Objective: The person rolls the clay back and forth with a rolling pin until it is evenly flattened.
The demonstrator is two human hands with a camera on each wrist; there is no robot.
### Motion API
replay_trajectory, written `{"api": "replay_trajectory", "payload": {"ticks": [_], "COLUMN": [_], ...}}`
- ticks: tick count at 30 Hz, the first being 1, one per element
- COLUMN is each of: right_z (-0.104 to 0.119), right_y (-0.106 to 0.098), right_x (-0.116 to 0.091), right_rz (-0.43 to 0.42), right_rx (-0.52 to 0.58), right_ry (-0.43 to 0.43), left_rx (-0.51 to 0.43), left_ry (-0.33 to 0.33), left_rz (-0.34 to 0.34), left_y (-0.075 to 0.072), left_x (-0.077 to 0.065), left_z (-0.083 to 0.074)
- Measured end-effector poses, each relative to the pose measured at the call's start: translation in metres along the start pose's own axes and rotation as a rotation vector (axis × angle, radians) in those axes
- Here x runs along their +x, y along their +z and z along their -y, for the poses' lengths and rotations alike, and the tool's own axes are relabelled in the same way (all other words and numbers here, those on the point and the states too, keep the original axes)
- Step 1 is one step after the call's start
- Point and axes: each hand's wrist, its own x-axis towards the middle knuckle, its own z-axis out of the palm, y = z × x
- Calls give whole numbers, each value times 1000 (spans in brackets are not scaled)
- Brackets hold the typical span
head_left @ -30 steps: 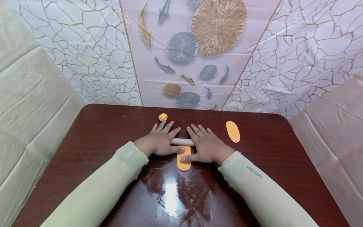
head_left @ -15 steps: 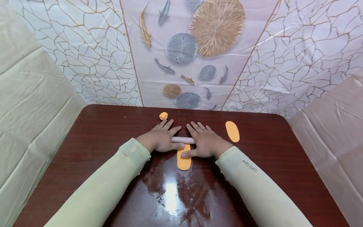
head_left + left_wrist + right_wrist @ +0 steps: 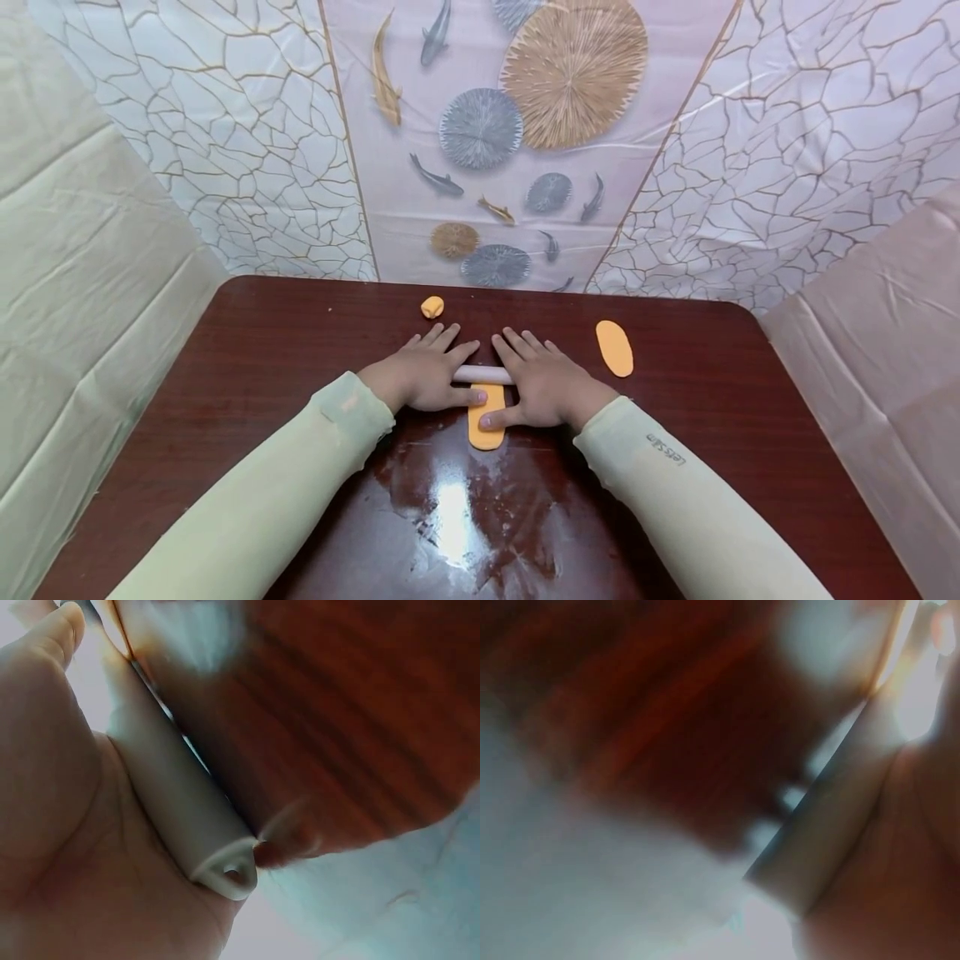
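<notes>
A pale rolling pin [image 3: 482, 374] lies crosswise over the far part of a flat orange oval of dough [image 3: 487, 433] on the table. My left hand [image 3: 422, 377] rests flat on the pin's left end, fingers spread and straight. On the right end my right hand [image 3: 545, 387] presses the same way, its thumb above the dough. In the left wrist view the rolling pin [image 3: 176, 787] lies against the palm and shows a looped end. The right wrist view is blurred, with the rolling pin [image 3: 832, 817] under the palm.
Beyond the left fingertips sits a small orange lump of dough [image 3: 432, 307]. A second flat orange oval [image 3: 615, 348] lies to the right of the right hand. The dark wooden table [image 3: 300, 333] meets patterned sheets [image 3: 480, 208] at its back edge.
Both hands and the rolling pin slid slightly away from me, then came back toward me along the dough. The other dough pieces stay where they were.
</notes>
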Motion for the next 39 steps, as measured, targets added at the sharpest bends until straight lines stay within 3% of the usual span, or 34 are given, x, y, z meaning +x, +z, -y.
{"api": "replay_trajectory", "payload": {"ticks": [6,19,29,39], "right_z": [5,24,35,51], "right_y": [4,19,30,35], "right_x": [-10,-42,-68,-104], "right_rz": [-11,-46,-55,-55], "right_rx": [6,-20,-57,13], "right_ry": [-7,-55,-92,-140], "left_rx": [16,142,111,11], "left_ry": [30,96,158,228], "left_rz": [-4,-66,-11,-2], "left_y": [4,23,29,39], "left_x": [-9,-40,-67,-96], "left_z": [-5,-10,-19,-21]}}
